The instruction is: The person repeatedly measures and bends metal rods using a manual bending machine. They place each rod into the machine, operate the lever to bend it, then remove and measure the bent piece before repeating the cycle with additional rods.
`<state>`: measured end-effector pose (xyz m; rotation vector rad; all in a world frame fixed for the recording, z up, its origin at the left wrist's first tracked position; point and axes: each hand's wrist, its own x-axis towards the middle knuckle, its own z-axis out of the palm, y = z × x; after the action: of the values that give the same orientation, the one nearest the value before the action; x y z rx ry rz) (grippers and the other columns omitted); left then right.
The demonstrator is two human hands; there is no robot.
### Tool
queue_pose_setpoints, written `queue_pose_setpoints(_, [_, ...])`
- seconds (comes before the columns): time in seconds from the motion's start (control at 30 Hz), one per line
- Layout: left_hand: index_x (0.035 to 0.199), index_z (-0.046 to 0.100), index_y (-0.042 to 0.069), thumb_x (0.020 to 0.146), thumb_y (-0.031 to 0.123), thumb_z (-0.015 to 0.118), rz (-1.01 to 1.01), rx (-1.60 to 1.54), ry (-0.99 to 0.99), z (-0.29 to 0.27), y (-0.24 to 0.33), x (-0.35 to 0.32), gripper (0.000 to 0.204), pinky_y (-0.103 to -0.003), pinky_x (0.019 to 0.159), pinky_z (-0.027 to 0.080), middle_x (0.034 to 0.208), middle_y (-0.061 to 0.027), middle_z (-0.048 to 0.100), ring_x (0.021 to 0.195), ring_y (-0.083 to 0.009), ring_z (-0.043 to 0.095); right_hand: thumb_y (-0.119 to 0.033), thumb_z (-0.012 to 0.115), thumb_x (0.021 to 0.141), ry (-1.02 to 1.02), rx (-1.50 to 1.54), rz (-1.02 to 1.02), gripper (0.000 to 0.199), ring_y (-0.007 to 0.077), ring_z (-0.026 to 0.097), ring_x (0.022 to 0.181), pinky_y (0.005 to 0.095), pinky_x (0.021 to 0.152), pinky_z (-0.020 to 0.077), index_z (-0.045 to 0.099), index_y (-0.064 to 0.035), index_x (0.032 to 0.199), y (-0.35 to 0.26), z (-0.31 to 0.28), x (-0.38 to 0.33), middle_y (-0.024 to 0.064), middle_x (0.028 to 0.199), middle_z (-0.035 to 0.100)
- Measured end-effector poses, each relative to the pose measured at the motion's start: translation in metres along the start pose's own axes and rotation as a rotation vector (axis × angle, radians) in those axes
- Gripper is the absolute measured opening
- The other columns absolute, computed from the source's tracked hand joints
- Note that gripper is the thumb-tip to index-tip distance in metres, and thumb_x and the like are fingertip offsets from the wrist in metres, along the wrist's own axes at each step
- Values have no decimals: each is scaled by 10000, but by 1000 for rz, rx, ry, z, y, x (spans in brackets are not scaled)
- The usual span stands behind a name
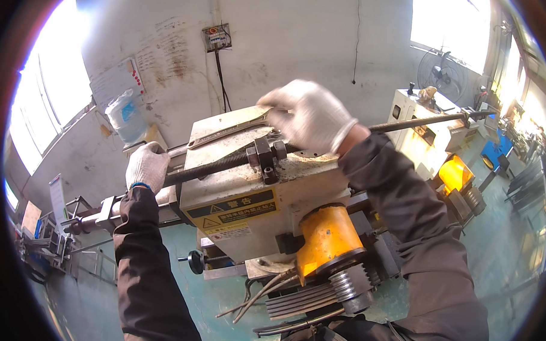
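Observation:
My left hand [148,167], in a white knit glove, is curled closed at the left end of the machine, beside a threaded rod [210,169]. What lies inside its fingers is hidden. Above the machine's top is my right hand [316,115], gloved too, its bent fingers pointing left and smeared by motion. Whether it holds anything does not show. Just below and left of those fingers, a long metal wrench [229,133] lies on the pale machine housing [263,222]. A dark clamp block with nuts [264,159] sits on the threaded rod.
An orange cylinder [329,237] juts from the machine's near side, with a ribbed metal part [351,285] below. A black handwheel [196,262] sticks out at lower left. Another pale machine [425,129] stands at right, near a fan [441,74]. A long bar [427,122] reaches toward it.

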<state>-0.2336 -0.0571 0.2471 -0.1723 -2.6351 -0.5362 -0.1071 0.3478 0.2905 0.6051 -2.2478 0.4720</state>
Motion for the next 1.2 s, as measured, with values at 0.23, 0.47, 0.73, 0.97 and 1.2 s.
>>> queue_pose_setpoints(0.23, [1105, 880, 59, 998, 302, 755, 13, -21, 42, -1, 2, -3, 293, -495, 1014, 636, 1128, -222, 859, 1111, -426, 822, -566, 799, 1076, -375, -293, -244, 644, 455, 731, 1376, 547, 1213, 573, 841, -16, 1407, -46, 53, -3, 249, 1490, 788])
queue_pose_setpoints(0.47, [1163, 878, 70, 1012, 322, 739, -3, -40, -1, -4, 2, -3, 325, -497, 1040, 643, 1174, -222, 863, 1155, -446, 815, -276, 909, 1008, -127, 327, 64, 427, 266, 835, 935, 397, 882, 679, 863, 44, 1286, -22, 2, 2, 214, 1066, 883])
queue_pose_setpoints(0.73, [1194, 874, 72, 1021, 324, 735, -21, -14, -28, -8, 6, -4, 336, -499, 1046, 642, 1209, -225, 861, 1171, -445, 817, -157, 834, 954, -240, 15, 33, 589, 414, 785, 1262, 489, 1152, 619, 751, -29, 1522, -14, 12, -20, 231, 1269, 844])
queue_pose_setpoints(0.97, [1189, 874, 65, 1021, 320, 729, -31, -4, -17, -7, 7, -4, 338, -512, 1056, 639, 1194, -231, 863, 1171, -459, 811, -326, 926, 989, -261, -42, -86, 577, 391, 805, 1244, 513, 1179, 628, 815, -73, 1495, 5, 3, -7, 230, 1347, 858])
queue_pose_setpoints(1.2, [1171, 872, 62, 1024, 333, 733, -5, 3, -15, -3, 3, -6, 339, -511, 1049, 638, 1182, -231, 862, 1167, -454, 813, -141, 896, 1030, 353, -15, 167, 442, 330, 810, 1129, 434, 1040, 691, 803, -36, 1449, 0, -7, -4, 178, 1268, 860])
